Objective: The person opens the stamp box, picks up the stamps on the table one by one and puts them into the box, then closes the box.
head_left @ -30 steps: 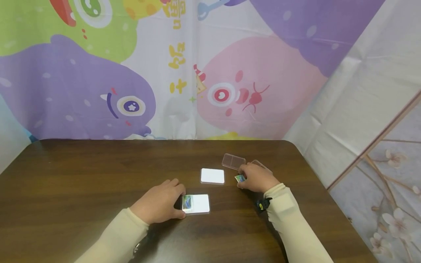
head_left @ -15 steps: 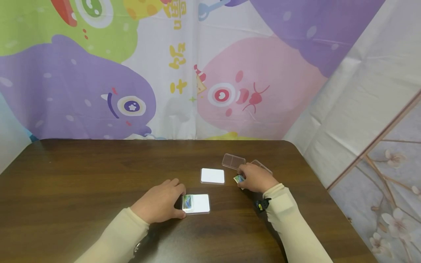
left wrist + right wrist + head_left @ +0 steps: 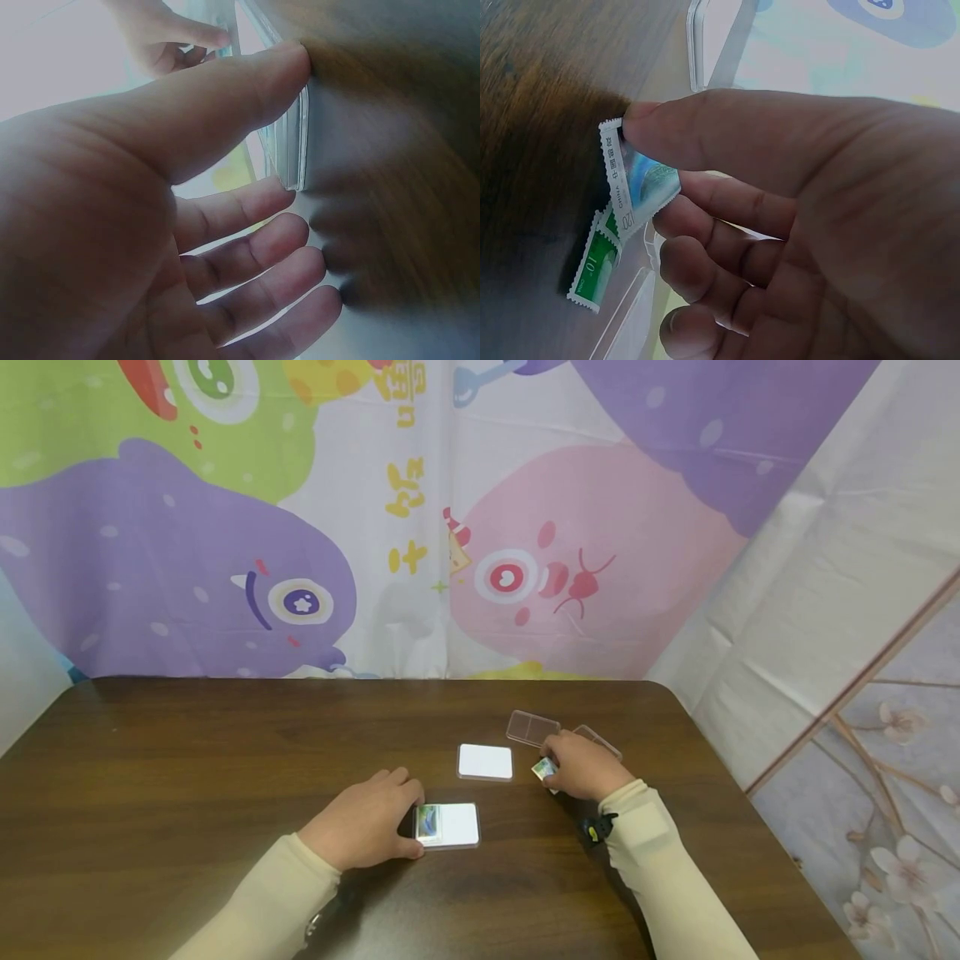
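My left hand [image 3: 363, 822] grips the left end of a shallow clear plastic case [image 3: 461, 824] between thumb and index finger. Inside the case lies a white sheet, with a postage stamp [image 3: 428, 824] at its left end. In the left wrist view the other fingertips reach down to the table beside the case [image 3: 294, 146]. Farther right, my right hand [image 3: 588, 767] pinches a blue-and-green postage stamp [image 3: 649, 180] between thumb and fingers. Green stamps [image 3: 592, 270] show below and behind it, close to the table.
A second white-filled case [image 3: 485, 762] lies between the hands, farther back. Behind it sits a clear lid [image 3: 533, 727]; another clear lid [image 3: 598, 739] is partly hidden by the right hand. A cartoon-printed cloth [image 3: 405, 635] hangs along the back edge of the wooden table [image 3: 225, 743].
The stamp at my right fingertips has shifted slightly left and down, and more of it shows. My left hand and the case have stayed in place.
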`<state>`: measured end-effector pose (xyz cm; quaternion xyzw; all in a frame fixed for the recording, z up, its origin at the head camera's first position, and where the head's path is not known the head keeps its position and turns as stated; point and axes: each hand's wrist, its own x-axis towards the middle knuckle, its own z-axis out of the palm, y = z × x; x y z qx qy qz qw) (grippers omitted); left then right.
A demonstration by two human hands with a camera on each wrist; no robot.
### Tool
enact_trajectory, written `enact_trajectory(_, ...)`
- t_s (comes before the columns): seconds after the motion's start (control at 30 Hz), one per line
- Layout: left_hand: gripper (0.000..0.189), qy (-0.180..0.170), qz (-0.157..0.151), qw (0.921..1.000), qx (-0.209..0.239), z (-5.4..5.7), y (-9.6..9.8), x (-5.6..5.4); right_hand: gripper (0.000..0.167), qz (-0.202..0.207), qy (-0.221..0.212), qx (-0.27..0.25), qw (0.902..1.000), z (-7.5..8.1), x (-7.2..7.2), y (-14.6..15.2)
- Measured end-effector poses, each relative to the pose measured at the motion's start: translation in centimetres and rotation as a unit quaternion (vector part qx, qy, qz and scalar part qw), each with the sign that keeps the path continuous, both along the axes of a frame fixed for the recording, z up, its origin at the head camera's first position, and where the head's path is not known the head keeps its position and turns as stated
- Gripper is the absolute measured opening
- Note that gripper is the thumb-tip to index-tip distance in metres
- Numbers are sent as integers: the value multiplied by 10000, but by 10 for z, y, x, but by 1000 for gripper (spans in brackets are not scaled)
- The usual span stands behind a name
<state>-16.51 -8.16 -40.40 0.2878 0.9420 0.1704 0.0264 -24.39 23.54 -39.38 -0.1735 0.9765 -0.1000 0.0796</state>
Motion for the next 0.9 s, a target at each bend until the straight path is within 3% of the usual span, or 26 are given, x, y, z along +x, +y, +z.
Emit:
enact_trajectory(0.4, 49, -24, -37, 10000, -7, 1, 1, 0, 18, 26, 12, -92, 10000, 0, 2, 1)
enact_trajectory(0.9, 49, 0, -41, 10000, 12, 1, 1, 1, 22, 231, -132, -233, 9994, 3, 3, 1)
